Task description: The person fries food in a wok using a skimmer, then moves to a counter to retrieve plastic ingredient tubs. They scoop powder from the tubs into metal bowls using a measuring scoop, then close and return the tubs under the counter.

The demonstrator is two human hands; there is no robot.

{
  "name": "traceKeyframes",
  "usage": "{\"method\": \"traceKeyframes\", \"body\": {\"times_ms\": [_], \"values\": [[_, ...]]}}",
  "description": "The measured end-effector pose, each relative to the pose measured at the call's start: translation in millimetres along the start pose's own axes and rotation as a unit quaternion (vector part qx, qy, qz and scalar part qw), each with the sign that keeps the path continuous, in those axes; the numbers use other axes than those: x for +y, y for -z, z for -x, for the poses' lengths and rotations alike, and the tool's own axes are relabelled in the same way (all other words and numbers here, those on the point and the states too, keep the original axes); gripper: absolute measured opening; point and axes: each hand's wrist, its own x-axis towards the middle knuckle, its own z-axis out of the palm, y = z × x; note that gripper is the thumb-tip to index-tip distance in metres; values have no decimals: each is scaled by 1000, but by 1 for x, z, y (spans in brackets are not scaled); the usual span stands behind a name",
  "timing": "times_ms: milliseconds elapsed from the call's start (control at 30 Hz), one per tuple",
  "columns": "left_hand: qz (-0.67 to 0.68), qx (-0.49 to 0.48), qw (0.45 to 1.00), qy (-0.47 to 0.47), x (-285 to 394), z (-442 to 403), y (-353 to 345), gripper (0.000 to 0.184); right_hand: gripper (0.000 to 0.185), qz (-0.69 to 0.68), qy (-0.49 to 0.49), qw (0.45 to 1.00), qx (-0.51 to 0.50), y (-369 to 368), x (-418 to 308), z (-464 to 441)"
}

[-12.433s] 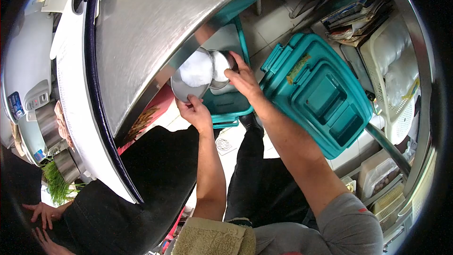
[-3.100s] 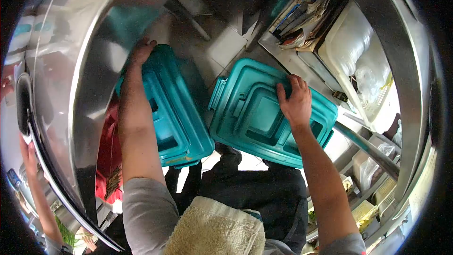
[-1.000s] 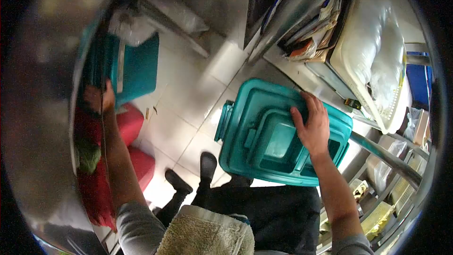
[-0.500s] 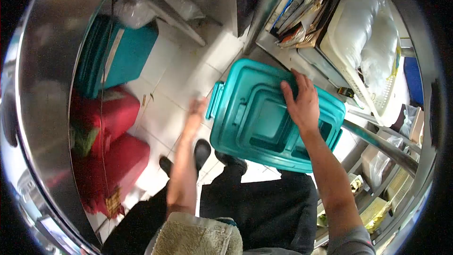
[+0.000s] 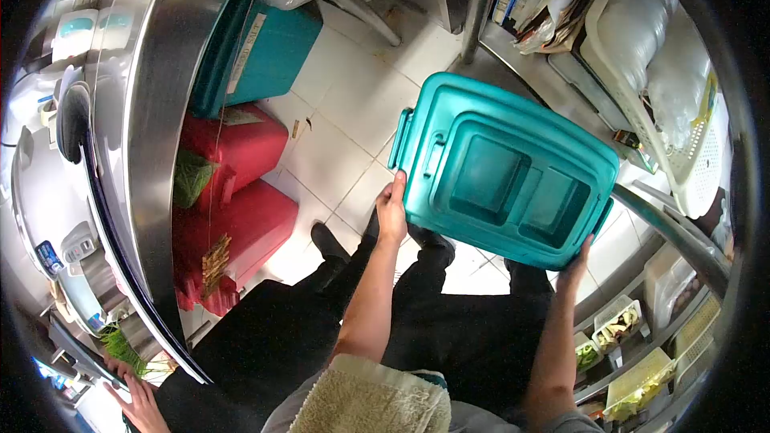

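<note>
A teal plastic storage bin [image 5: 489, 180] with a recessed lid is held tilted in front of me, above the tiled floor. At its left edge, just below the side latch, my left hand [image 5: 391, 207] is closed with the thumb up along the rim. On the near right corner, my right hand [image 5: 574, 263] grips the rim; its fingers are mostly hidden under the edge. The lid covers whatever the bin contains, and the bin's underside is out of sight.
Left, under a steel counter [image 5: 152, 152], are another teal bin [image 5: 277, 52] and red bins [image 5: 257, 228]. Wire shelves with food trays [image 5: 638, 385] and a white basket [image 5: 698, 176] line the right. A co-worker's hand [image 5: 140, 405] shows lower left.
My left hand has come from beside the bin onto its left edge. My right hand has slid from the lid's top to the near right corner. A co-worker's hand has come into view.
</note>
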Motion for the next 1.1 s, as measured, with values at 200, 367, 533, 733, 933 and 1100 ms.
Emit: {"method": "traceKeyframes", "body": {"times_ms": [200,367,533,733,933,1100], "values": [[72,-30,997,-7,17,-7,77,65,64,46,59,995,71,-66,36,45],[135,32,989,-43,71,-55,156,58,49,127,77,989,16,-153,97,70],[245,-89,965,-3,125,-100,237,67,71,133,82,985,-75,-322,79,105],[323,50,942,-78,139,-132,236,65,61,207,193,948,-147,-466,55,82],[351,176,907,-152,132,-179,236,56,85,203,174,892,-365,-468,110,136],[335,271,894,-120,132,-152,202,65,80,413,172,742,-499,-416,19,76]]}}
